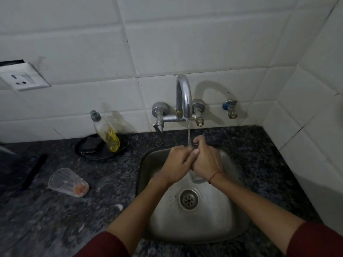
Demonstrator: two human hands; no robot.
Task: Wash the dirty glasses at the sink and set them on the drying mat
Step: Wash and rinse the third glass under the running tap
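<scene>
Both my hands are together over the steel sink (pixel 219 216), under the water running from the chrome tap (pixel 183 97). My right hand (pixel 206 160) grips a clear glass (pixel 197 179); only its lower end shows below my palm. My left hand (pixel 178 160) has its fingers curled against the glass's upper end, where the water falls. A second clear glass (pixel 68 182) with orange residue in its bottom lies on its side on the dark granite counter (pixel 92 219), left of the sink.
A dish-soap bottle (pixel 106 132) leans in a black dish (pixel 87 151) behind the lying glass. A dark flat item (pixel 20 169) sits at the left edge. A wall socket (pixel 22 78) is at upper left. A small valve (pixel 231 108) sticks out right of the tap.
</scene>
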